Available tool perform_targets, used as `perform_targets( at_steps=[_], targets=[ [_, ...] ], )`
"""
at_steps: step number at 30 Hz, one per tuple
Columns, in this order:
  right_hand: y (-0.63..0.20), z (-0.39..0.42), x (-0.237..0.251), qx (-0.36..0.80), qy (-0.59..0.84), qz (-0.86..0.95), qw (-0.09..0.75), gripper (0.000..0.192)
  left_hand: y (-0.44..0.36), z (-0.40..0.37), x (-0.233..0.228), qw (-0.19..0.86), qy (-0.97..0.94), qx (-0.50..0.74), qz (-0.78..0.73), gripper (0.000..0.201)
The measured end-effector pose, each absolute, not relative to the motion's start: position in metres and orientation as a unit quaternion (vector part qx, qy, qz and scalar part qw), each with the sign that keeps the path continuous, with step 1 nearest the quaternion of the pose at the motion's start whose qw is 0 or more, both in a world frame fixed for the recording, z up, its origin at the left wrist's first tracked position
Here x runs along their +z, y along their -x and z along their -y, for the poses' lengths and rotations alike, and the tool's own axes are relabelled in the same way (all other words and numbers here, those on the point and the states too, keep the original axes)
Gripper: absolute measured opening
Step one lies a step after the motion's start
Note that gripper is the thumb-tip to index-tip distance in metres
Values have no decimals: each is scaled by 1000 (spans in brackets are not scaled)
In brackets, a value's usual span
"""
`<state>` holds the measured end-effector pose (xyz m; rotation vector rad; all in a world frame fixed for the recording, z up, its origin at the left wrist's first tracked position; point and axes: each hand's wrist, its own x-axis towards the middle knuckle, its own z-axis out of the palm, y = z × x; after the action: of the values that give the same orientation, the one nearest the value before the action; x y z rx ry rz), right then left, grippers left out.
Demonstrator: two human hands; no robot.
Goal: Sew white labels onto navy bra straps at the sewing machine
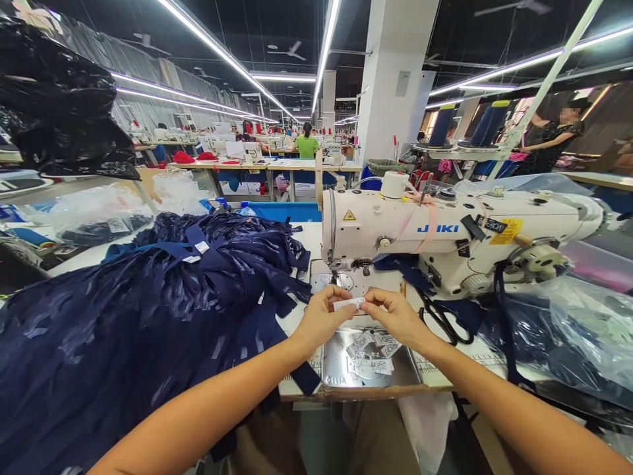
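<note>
A small white fabric label is stretched between my two hands, just in front of the needle area of a white sewing machine. My left hand pinches the label's left end between thumb and fingers. At its right end, my right hand grips it the same way. Below my hands, several loose white labels with dark print lie on a shiny metal plate set at the table's front edge. Beside my left arm spreads a large heap of navy blue fabric pieces.
Black-handled scissors lie right of my right hand. Plastic-wrapped navy fabric covers the table's right side. A black plastic bag hangs at upper left. Thread cones stand behind the machine. A person in green sits farther back.
</note>
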<state>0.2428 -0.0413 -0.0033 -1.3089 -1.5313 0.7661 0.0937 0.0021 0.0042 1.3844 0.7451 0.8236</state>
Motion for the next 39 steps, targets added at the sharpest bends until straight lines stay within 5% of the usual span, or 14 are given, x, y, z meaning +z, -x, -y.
perform_targets(
  at_steps=[9,39],
  targets=[
    [-250,43,-9,224,586,629,458,27,-89,-2,2,637,-620,318,-330,18],
    [-248,42,-16,419,532,519,521,26,-80,-5,-5,654,-621,285,-325,23]
  ],
)
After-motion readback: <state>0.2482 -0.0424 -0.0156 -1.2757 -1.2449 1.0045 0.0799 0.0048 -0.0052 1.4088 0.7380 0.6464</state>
